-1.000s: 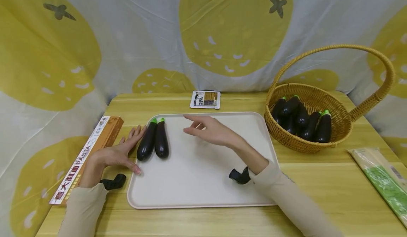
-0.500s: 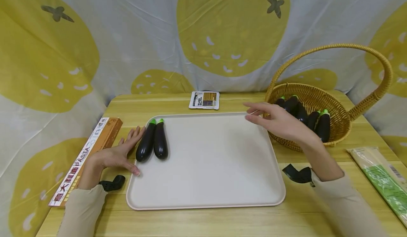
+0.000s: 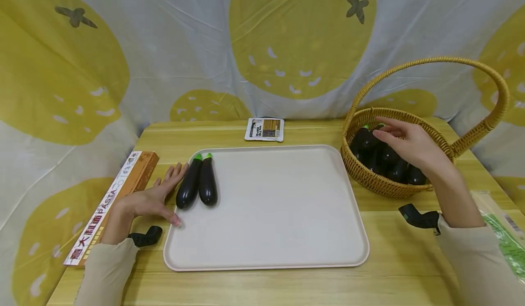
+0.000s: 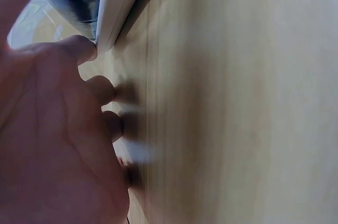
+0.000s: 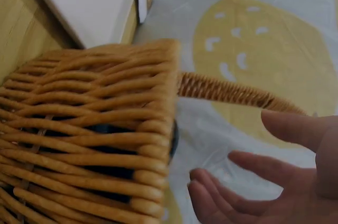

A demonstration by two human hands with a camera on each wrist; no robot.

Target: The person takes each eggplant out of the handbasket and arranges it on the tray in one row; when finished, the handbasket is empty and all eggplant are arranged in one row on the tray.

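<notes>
Two dark purple eggplants [image 3: 208, 183] with green stems lie side by side on the left of a white tray [image 3: 283, 205]. My left hand [image 3: 149, 205] rests at the tray's left edge, fingers spread and thumb on the rim; in the left wrist view its fingertips [image 4: 113, 123] come down at the wooden table. My right hand [image 3: 414, 144] hovers over a wicker basket [image 3: 375, 185] holding several more eggplants [image 3: 362, 142]. Its fingers are relaxed, thumb and fingers apart, and nothing is between them. The right wrist view shows that hand [image 5: 269, 176] beside the basket's rim.
A pasta box [image 3: 110, 205] lies along the table's left side. Behind the tray is a small flat packet [image 3: 265, 129]. The basket's tall handle [image 3: 434, 60] arches over it, and a green and clear package [image 3: 502, 237] lies at the right, partly behind my sleeve.
My right hand has moved right from above the tray, past its right edge, to above the basket. The left hand and the two eggplants on the tray have stayed put.
</notes>
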